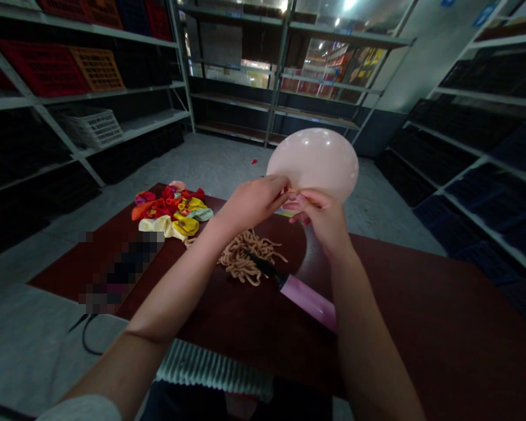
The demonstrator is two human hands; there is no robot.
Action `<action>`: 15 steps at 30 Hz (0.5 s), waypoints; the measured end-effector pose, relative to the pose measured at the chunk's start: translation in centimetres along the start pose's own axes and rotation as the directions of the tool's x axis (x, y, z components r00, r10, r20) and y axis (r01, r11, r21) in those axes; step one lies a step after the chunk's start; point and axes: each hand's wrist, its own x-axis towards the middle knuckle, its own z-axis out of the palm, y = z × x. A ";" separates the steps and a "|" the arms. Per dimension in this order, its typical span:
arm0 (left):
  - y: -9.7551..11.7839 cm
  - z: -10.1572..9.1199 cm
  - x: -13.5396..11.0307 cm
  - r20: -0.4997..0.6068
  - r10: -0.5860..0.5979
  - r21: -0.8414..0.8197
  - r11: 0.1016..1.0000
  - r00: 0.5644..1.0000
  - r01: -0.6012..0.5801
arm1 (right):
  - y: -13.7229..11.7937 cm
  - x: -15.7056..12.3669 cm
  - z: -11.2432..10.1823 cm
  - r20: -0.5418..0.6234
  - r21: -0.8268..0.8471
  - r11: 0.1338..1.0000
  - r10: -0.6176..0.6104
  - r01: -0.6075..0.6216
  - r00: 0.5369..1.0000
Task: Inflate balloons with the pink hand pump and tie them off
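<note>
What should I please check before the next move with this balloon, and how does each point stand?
1. Pink balloon inflated: ok, round and full.
2. Both hands on it: ok, left hand and right hand pinch together at its near side.
3. Neck sealed: cannot tell, fingers cover it.
4. Pink pump detached: ok, lying on the table, apart from the balloon.
5. Beige cords untangled: not ok, jumbled in a heap.
6. Uninflated balloons on the table: ok, piled beyond the left forearm.

Dim overall; glare up top; glints on balloon (313,161); side racks (490,97) shadowed; pixelated patch (123,272) left; edges stretched.
</note>
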 end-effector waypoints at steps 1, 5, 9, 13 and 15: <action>0.1 -0.7 0.0 -0.013 0.001 0.001 1.000 1.000 -0.001 | -0.6 -0.1 0.5 -0.044 0.006 1.000 -0.016 0.016 0.999; -1.1 -2.2 -0.5 0.139 -0.007 0.008 1.000 0.990 0.006 | -2.7 -0.6 1.3 -0.244 -0.013 0.996 -0.087 0.086 0.966; -3.4 -0.7 -1.0 0.440 -0.177 0.106 0.984 0.880 0.144 | -3.7 -0.6 0.8 -0.383 -0.018 0.985 -0.165 0.171 0.909; -4.0 2.3 -0.9 0.588 -0.444 0.338 0.894 0.676 0.293 | -3.3 -0.2 0.5 -0.379 0.021 0.986 -0.147 0.167 0.914; -4.2 3.6 -0.7 0.642 -0.495 0.393 0.868 0.585 0.302 | -2.9 0.1 0.8 -0.335 0.009 0.990 -0.127 0.138 0.934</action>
